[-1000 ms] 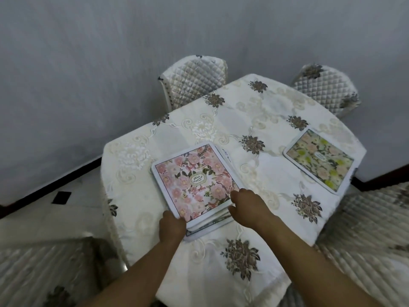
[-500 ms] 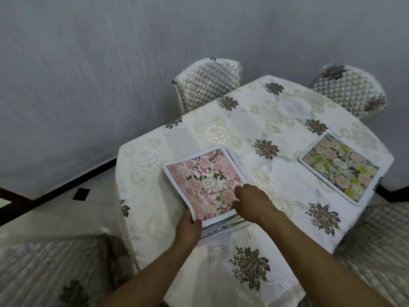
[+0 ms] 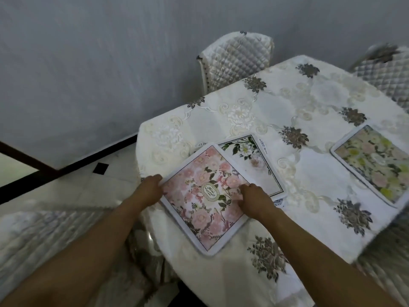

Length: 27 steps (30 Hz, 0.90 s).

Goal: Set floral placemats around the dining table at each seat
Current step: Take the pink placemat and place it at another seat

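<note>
Fingers of our left hand (image 3: pixel 151 189) curl over the left edge of the pink placemat (image 3: pixel 204 197), pinching that border; the thumb side is hidden, so how deep the pinch goes we cannot tell. Fingers of our right hand (image 3: pixel 254 199) lie bent and close together, pressed down on the mat's right border, just where it overlaps the stack (image 3: pixel 250 158) beneath.

Position: the pink placemat sits at the near-left corner of the table (image 3: pixel 287 103), turned at an angle, its lower corner close to the near edge. It partly covers the remaining stack, whose top mat shows white flowers and green leaves with a dark line border. A green-and-yellow placemat (image 3: pixel 374 161) lies flat near the right edge, well apart from our hands.

Step in hand, as we judge it: separating the top mat from the stack and drawing it toward the near-left seat. One seat looks served; the far seats, by the two quilted chairs (image 3: pixel 236 60), show bare tablecloth.

Next move calls for:
- sliding the pink mat clear of the stack without dragging the one below;
- squaring it to the table edge in front of the seat;
- keeping the lower corner from hanging over the edge.

Note: image is blurred at the right side; detail there unreliable.
</note>
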Each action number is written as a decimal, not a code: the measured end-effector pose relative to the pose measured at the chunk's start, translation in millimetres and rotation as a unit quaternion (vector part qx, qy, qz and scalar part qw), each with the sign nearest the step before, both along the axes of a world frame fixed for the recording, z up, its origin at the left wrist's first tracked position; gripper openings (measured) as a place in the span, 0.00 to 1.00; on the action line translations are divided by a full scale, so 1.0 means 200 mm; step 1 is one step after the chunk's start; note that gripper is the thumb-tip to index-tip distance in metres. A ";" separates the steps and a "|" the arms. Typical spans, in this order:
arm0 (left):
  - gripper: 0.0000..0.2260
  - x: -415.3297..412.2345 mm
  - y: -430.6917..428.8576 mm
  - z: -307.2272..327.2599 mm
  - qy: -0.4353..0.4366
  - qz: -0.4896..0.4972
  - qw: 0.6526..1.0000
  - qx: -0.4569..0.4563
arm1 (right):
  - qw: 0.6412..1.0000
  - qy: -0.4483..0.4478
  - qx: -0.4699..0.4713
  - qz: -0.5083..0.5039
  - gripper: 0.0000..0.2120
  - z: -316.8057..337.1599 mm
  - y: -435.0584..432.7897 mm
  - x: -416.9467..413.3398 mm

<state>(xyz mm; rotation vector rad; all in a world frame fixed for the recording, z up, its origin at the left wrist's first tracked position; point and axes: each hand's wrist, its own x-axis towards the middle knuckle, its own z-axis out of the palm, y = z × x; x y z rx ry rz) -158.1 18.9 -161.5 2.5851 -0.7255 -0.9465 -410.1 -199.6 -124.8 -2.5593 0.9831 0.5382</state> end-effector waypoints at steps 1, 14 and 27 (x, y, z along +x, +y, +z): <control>0.13 0.01 -0.03 -0.01 -0.019 0.039 0.999 -0.028 | 1.000 -0.010 0.000 -0.019 0.18 -0.04 0.00 0.03; 0.11 -0.48 0.05 -0.15 0.116 0.368 0.922 -0.034 | 0.985 -0.025 0.009 -0.173 0.19 -0.25 -0.24 0.18; 0.17 -0.55 0.02 -0.11 0.203 0.443 0.869 -0.083 | 0.975 -0.052 0.085 -0.199 0.12 -0.20 -0.15 -0.05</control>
